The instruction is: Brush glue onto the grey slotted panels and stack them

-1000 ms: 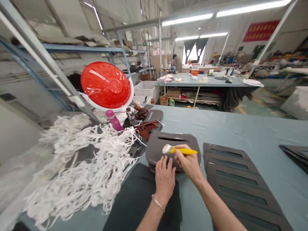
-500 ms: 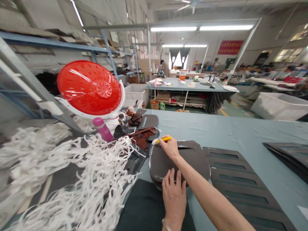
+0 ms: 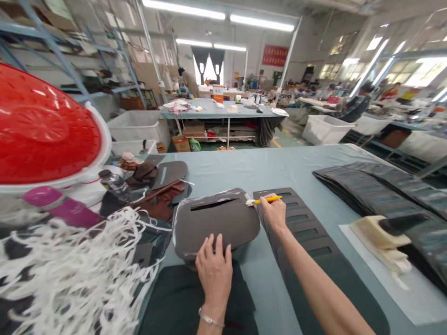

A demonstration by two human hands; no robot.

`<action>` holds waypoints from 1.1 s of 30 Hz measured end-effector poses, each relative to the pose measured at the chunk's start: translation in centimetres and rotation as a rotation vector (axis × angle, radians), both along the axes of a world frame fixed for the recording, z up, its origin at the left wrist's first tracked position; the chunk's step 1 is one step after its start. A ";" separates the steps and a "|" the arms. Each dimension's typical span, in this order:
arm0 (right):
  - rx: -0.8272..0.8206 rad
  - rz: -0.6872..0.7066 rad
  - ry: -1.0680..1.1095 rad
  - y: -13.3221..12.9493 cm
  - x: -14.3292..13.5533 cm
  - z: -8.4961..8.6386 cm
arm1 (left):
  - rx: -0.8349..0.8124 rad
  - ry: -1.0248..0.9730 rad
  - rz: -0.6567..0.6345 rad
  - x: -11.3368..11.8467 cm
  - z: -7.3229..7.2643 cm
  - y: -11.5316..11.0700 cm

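Dark panel (image 3: 214,223) with slit, shiny along edges, lying on blue table (image 3: 279,165) between white strips (image 3: 98,265) and slotted panels (image 3: 303,225). Pinching yellow brush (image 3: 259,201) in right hand (image 3: 275,213), bristles at far right corner of panel, forearm (image 3: 316,274) slanting in from lower right. Resting left hand (image 3: 214,267) palm-down on near edge, fingers slightly spread. Tilted at left: purple bottle (image 3: 64,207) and clear bottle (image 3: 118,187), black-capped. Beyond table: white bin (image 3: 136,136), contents unclear, beside cardboard box (image 3: 181,144).
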State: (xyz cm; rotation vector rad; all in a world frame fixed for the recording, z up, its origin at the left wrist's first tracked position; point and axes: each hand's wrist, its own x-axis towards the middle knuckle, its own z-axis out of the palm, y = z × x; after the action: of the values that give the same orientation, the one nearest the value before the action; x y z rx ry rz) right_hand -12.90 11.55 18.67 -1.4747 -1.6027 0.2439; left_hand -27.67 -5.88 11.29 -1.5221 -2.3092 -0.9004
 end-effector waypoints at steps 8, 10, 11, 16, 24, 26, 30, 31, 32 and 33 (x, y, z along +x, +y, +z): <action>0.051 0.185 0.129 -12.7 -1.3 0.6 | 0.030 -0.361 -0.126 -3.0 2.5 -0.7; 0.040 0.462 0.174 -14.8 -5.6 0.1 | 0.101 -0.576 -0.177 -6.1 3.4 -0.8; 0.035 0.607 0.180 -15.7 -7.7 -0.3 | 0.138 -0.668 -0.178 -7.8 3.7 -0.9; 0.024 0.779 0.169 -16.7 -9.7 -2.8 | -0.024 -0.562 -0.158 -13.3 3.3 -1.0; 0.174 0.097 0.116 -11.7 0.9 -1.4 | -0.213 -0.068 0.001 -9.3 2.9 -0.8; 0.153 0.219 0.204 -11.1 -4.0 -0.8 | -0.206 0.021 0.046 -8.0 3.0 -0.7; 0.063 0.591 0.272 -10.0 -14.9 -1.0 | -0.219 0.109 0.094 -7.0 2.9 -0.6; 0.051 0.618 0.266 -9.5 -15.8 -1.3 | -0.222 0.116 0.097 -7.1 2.8 -0.6; 0.045 0.604 0.253 -8.8 -15.8 -1.5 | -0.220 0.119 0.101 -7.2 2.7 -0.6; 0.047 0.548 0.232 -7.9 -14.9 -1.8 | -0.214 0.120 0.106 -7.3 2.6 -0.6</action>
State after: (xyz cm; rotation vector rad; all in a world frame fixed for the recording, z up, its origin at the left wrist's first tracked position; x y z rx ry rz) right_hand -27.79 3.64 16.90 -0.9057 -1.7745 0.6565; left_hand -34.94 -6.44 13.94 -1.4710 -2.4354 -0.5347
